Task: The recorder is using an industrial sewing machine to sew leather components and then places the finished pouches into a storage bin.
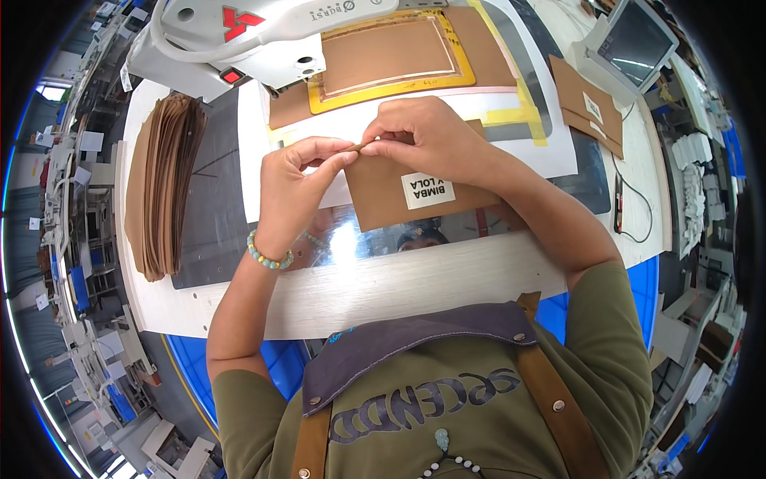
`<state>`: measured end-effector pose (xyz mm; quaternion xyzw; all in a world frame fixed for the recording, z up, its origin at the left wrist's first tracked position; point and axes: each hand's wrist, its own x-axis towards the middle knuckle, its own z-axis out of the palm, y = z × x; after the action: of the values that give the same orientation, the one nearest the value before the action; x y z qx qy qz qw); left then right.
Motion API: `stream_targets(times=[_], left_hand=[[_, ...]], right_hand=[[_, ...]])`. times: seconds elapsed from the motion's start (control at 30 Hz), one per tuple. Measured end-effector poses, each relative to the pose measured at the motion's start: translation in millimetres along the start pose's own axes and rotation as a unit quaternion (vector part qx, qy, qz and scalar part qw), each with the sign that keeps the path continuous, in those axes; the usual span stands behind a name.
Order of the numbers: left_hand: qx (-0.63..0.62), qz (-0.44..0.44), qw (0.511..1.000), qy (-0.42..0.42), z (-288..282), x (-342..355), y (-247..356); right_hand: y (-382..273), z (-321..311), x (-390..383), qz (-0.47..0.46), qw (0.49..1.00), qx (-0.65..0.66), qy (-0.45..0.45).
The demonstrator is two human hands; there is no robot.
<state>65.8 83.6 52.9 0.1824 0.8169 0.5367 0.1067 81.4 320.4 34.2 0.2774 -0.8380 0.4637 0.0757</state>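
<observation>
A: What is the table (383,299) bearing?
B: A white machine (287,28) is standing on the far side; a brown panel (379,197) is sitting nearer.
A: And the fingers (327,144)?
B: The left hand (297,180) and right hand (435,142) are pinching the panel's upper left corner, tips nearly meeting. The rest is spreading rightward, partly under the right hand.
A: Label (428,190)?
B: Facing up, right of the pinch.

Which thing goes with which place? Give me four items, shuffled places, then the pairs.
1. Stack of brown pieces
2. Yellow frame
3. Labelled brown panel
4. Monitor

A. Pinched near one corner by left hand and right hand
B. Upper right of the view
C. Left side of the table
D. Upper middle, beyond both hands

Pairs: 1-C, 2-D, 3-A, 4-B
</observation>
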Motion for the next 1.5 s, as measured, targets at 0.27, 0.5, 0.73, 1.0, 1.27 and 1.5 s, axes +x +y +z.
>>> stream_targets(times=[0.27, 0.5, 0.73, 1.0, 1.27, 1.5], left_hand=[[-0.039, -0.026, 0.999, -0.003, 0.8, 3.3, -3.9], [-0.041, -0.012, 0.999, -0.003, 0.9, 6.9, -6.8], [-0.082, -0.020, 0.996, 0.013, -0.9, 7.3, -9.1], [-0.143, 0.008, 0.990, 0.014, -0.3, 13.3, -15.2], [-0.310, -0.074, 0.948, -0.016, 0.3, 14.6, -19.7], [-0.320, -0.054, 0.946, 0.022, 7.2, 11.7, -19.6]], right_hand=[[3.4, -0.5, 0.5, -0.005, 1.000, -0.009, 0.005], [-0.3, -7.2, 1.5, 0.034, 0.999, 0.005, -0.014], [1.6, -21.2, 3.8, 0.096, 0.995, 0.002, -0.027], [12.8, -28.7, 3.9, 0.100, 0.994, 0.010, -0.032], [17.4, -30.5, 5.3, 0.105, 0.993, 0.043, -0.039], [18.8, -31.9, 5.4, 0.099, 0.994, 0.040, -0.026]])
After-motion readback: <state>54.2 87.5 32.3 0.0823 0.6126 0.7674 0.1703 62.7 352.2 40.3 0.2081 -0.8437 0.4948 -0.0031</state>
